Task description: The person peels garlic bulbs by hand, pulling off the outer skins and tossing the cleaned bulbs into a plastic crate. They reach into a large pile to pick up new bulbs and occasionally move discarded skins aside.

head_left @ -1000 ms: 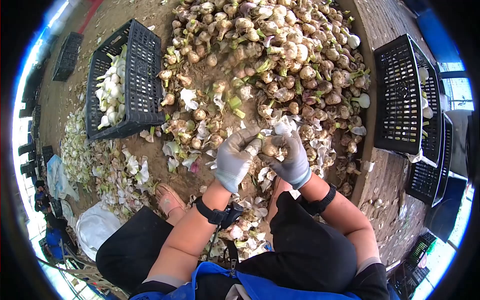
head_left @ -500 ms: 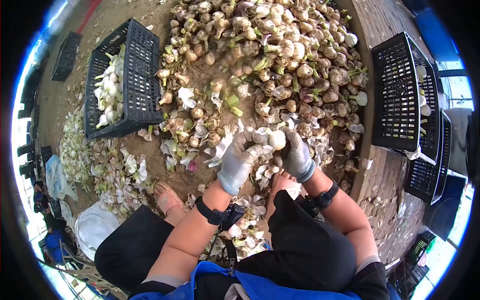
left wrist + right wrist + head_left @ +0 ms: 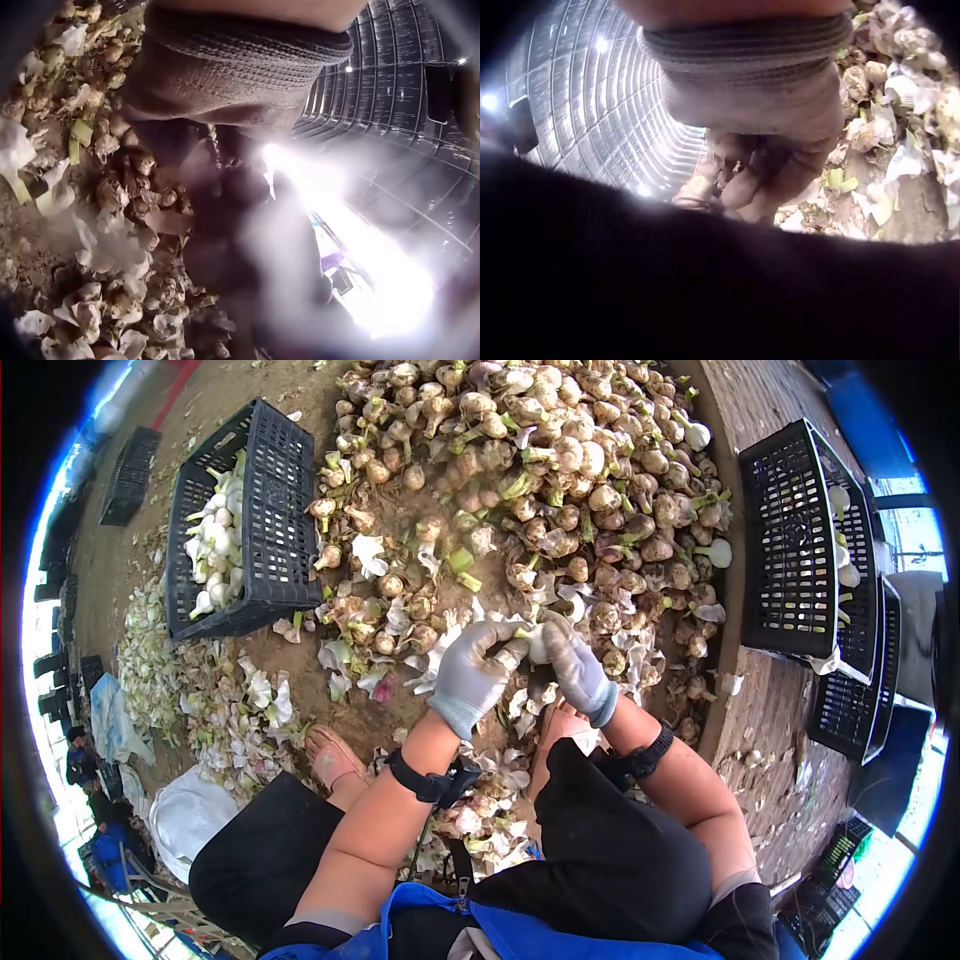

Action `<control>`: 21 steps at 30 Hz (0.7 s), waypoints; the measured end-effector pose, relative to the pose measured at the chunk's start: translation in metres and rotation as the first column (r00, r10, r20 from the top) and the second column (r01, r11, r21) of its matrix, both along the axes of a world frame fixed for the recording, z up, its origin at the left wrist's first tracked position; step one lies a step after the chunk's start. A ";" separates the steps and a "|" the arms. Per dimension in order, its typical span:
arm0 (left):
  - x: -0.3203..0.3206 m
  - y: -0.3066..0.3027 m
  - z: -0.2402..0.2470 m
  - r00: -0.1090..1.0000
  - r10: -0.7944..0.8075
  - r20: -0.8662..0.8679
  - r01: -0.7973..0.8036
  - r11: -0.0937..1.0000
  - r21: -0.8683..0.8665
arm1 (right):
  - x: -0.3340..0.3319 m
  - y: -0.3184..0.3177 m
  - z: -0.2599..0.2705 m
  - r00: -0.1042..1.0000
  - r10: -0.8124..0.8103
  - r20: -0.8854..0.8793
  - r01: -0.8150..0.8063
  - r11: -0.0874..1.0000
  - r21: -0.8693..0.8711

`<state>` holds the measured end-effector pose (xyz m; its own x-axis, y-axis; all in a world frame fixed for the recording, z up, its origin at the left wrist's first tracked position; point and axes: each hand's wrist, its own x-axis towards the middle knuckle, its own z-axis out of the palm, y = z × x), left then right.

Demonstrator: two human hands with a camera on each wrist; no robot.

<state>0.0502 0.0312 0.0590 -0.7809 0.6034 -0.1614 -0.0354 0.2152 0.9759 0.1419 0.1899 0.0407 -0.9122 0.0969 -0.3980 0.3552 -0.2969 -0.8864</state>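
Observation:
Both hands wear pale grey work gloves with dirty fingers and meet in front of the person's knees. Between them is a whitish garlic bulb with a short green stem pointing left. My left hand pinches it at the stem side. From the other side my right hand grips the bulb, its fingers covering part of it. In the left wrist view the left glove shows, with the fingers blurred by glare. The right wrist view shows the right glove with curled fingers below; a dark shape hides the lower half.
A large heap of unpeeled garlic lies ahead. A black crate with white bulbs stands at left, another black crate at right beyond a wooden board. Peeled skins litter the ground around the feet.
The bulb between the hands was brownish and skin-covered a second ago and now looks white. The right hand moved out to the right, then back against the left.

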 end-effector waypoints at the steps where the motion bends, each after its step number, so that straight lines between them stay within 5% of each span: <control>1: 0.003 0.003 0.003 1.000 0.027 -0.013 -0.027 1.000 0.012 | -0.006 -0.002 0.027 0.993 0.030 0.114 -0.020 0.996 -0.085; 2: 0.006 0.006 0.007 0.978 0.052 -0.201 -0.053 0.999 0.002 | -0.003 -0.009 0.011 0.996 -0.080 -0.040 0.082 0.995 0.062; 3: 0.008 0.008 0.009 0.978 0.053 -0.200 -0.054 0.999 0.002 | -0.001 -0.010 0.002 0.996 -0.078 -0.038 0.081 0.995 0.062; 5: 0.012 0.011 0.012 0.919 0.064 -0.390 -0.104 0.991 -0.082 | 0.003 -0.009 -0.014 0.986 -0.163 0.043 0.166 0.982 -0.093; 7: 0.014 0.014 0.010 0.941 0.119 -0.317 -0.126 0.992 0.000 | 0.003 -0.002 -0.016 0.996 -0.087 -0.033 0.089 0.994 0.060; 8: 0.013 0.015 0.014 0.982 0.169 0.090 -0.176 0.981 0.082 | -0.001 0.004 0.010 0.999 -0.021 -0.040 0.018 0.996 -0.091; 9: 0.012 0.017 0.017 0.861 0.159 0.483 -0.253 0.958 0.136 | -0.005 0.006 0.029 0.997 0.042 -0.057 -0.055 0.970 -0.239; 11: 0.012 0.014 0.013 0.816 0.144 0.560 -0.275 0.949 0.157 | -0.010 -0.001 0.030 0.994 -0.041 -0.098 0.017 0.972 -0.236; 13: 0.014 0.013 0.019 0.879 0.159 0.450 -0.228 0.968 0.103 | -0.010 -0.002 0.022 0.984 -0.174 -0.030 0.134 0.846 -0.516; 14: 0.018 0.007 -0.004 0.990 0.035 0.139 -0.064 0.976 0.210 | -0.011 0.001 0.011 0.981 -0.132 0.141 0.190 0.785 -0.589; 15: 0.025 0.017 0.018 0.975 -0.061 0.212 -0.017 0.938 0.346 | -0.008 0.001 0.006 0.981 -0.133 0.141 0.191 0.785 -0.589; 17: 0.019 0.010 0.032 0.991 -0.130 -0.037 0.134 0.981 0.139 | -0.004 0.000 0.002 0.983 -0.185 -0.019 0.153 0.864 -0.479; 19: 0.011 0.003 0.027 0.908 -0.149 0.390 0.027 0.953 0.301 | -0.004 0.002 0.005 0.983 -0.180 -0.024 0.143 0.849 -0.509; 20: 0.007 0.003 0.025 0.754 -0.082 0.652 -0.197 0.919 0.343 | -0.003 0.004 0.005 0.985 -0.144 -0.092 0.067 0.820 -0.569; 21: -0.003 -0.002 0.020 0.690 -0.156 0.707 -0.282 0.841 0.461 | -0.002 0.005 0.005 0.980 -0.112 -0.164 -0.014 0.785 -0.619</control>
<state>0.0474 0.0290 0.0790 -0.6014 0.7131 -0.3602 -0.7358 -0.3187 0.5975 0.1396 0.1952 0.0456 -0.9743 -0.0641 -0.2161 0.1766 -0.8130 -0.5549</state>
